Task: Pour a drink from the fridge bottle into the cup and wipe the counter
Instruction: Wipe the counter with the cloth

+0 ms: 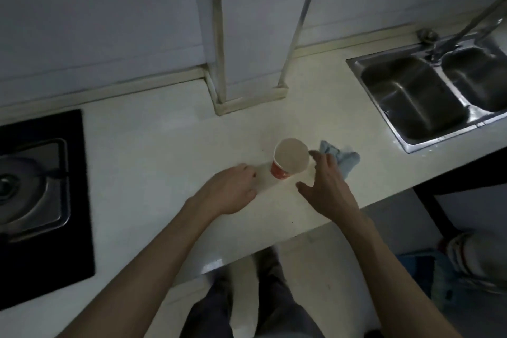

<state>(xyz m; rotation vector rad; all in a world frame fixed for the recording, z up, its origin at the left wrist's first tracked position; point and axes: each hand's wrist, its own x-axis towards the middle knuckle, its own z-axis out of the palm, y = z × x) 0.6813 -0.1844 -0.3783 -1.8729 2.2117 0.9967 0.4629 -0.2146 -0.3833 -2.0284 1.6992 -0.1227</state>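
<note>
A red paper cup (288,163) with a pale inside stands upright on the cream counter (153,151). Just right of it lies a crumpled light-blue cloth (344,158). My right hand (326,186) hovers with fingers spread, between the cup and the cloth, its fingertips at the cloth's near edge. My left hand (233,189) rests on the counter left of the cup, fingers curled. A faint translucent shape lies between it and the cup; I cannot tell what it is. No bottle is clearly visible.
A black gas hob (41,186) with a burner takes up the left end. A steel double sink (411,101) with a tap is at the back right. A tiled column (247,35) juts onto the counter behind the cup. The counter's front edge is near my legs.
</note>
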